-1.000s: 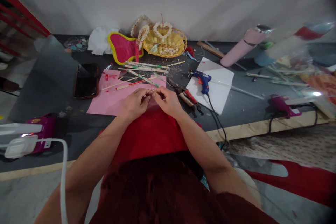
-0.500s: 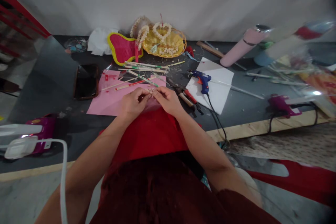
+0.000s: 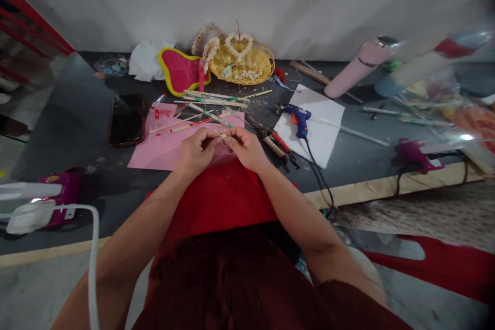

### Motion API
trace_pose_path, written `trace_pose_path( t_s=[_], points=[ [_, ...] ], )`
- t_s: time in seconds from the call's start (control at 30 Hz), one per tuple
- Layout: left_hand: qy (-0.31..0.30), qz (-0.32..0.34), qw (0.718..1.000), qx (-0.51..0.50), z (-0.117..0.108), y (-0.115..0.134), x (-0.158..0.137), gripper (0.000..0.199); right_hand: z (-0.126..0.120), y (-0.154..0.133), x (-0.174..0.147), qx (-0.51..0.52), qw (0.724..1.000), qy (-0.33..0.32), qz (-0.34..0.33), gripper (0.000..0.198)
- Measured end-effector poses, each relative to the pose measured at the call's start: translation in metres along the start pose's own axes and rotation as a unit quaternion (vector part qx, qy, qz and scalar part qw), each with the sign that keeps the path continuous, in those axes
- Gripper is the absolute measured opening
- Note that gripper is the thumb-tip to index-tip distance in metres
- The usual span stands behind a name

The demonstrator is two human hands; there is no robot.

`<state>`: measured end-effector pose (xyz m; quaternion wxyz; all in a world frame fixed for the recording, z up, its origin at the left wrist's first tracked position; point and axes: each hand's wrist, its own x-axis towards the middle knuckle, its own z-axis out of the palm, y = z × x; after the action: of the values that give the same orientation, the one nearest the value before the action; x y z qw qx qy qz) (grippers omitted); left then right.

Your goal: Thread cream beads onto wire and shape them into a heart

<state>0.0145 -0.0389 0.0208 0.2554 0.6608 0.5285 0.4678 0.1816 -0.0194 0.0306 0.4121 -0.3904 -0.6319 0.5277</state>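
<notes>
Between my fingertips is a small pale, beaded-looking piece (image 3: 221, 135), too small to make out fully. My left hand (image 3: 196, 151) pinches it from the left. From the right, my right hand (image 3: 246, 148) pinches the same piece with thumb and fingers. Both hands are over the pink paper (image 3: 154, 153) at the table's near side. Just beyond them lie several paper-wrapped sticks (image 3: 212, 97), some in printed green and red wrappers. Pliers with brown handles (image 3: 274, 146) and a red-handled tool (image 3: 281, 142) rest to the right of my right hand.
A blue glue gun (image 3: 298, 117) lies on white foam (image 3: 328, 139), its cord over the front edge. Behind stand a yellow basket (image 3: 222, 64) with cream heart-shaped pieces and a pink flask (image 3: 353, 71). A phone (image 3: 127, 119) and a purple clamp lamp (image 3: 64, 198) are on the left.
My fingers have shifted very slightly around the small piece. Everything else stays in place.
</notes>
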Motion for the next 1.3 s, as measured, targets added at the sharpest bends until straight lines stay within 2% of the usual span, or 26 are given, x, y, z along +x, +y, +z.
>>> trace_pose_path(
  t_s=[0.57, 0.83, 1.0, 1.1, 1.3],
  points=[
    [0.005, 0.028, 0.999, 0.015, -0.001, 0.001, 0.000, 0.011, 0.001, 0.001, 0.000, 0.005, 1.000, 0.008, -0.004, 0.033],
    [0.000, 0.010, 1.000, 0.009, 0.001, 0.001, 0.000, 0.012, 0.001, 0.005, 0.000, -0.014, 1.000, 0.007, -0.011, 0.032],
    [0.020, -0.041, 0.999, -0.010, 0.006, -0.001, 0.003, 0.013, -0.002, 0.013, 0.001, -0.156, 0.985, 0.055, -0.053, 0.015],
    [0.033, -0.058, 0.998, -0.015, 0.006, -0.003, 0.005, 0.013, -0.005, 0.020, 0.003, -0.231, 0.970, 0.068, -0.030, 0.010],
    [0.026, -0.054, 0.998, -0.012, 0.006, -0.003, 0.006, 0.012, -0.006, 0.026, 0.006, -0.223, 0.972, 0.069, -0.022, 0.020]
  ],
)
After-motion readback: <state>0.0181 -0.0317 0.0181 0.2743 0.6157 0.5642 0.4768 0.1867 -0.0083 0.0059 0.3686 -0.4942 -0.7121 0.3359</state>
